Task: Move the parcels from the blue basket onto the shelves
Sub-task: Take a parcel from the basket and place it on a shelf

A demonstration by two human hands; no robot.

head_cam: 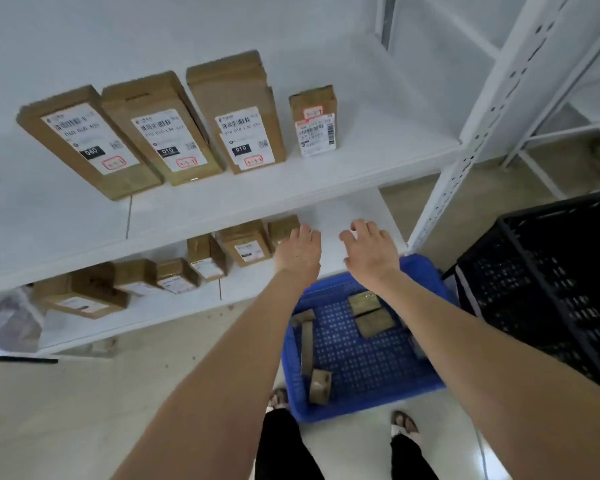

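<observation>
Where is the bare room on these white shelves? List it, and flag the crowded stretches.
Upper white shelf: free from the small upright cardboard parcel to the white perforated upright; its left is packed with three long cardboard boxes.

Lower white shelf: bare right end, beyond both open hands, left hand and right hand; a row of brown parcels crowds the left.

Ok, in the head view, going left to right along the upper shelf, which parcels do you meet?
Long box marked 060 → long box marked 010 → second long box marked 010 → small upright parcel, with bare upper shelf to its right.
</observation>
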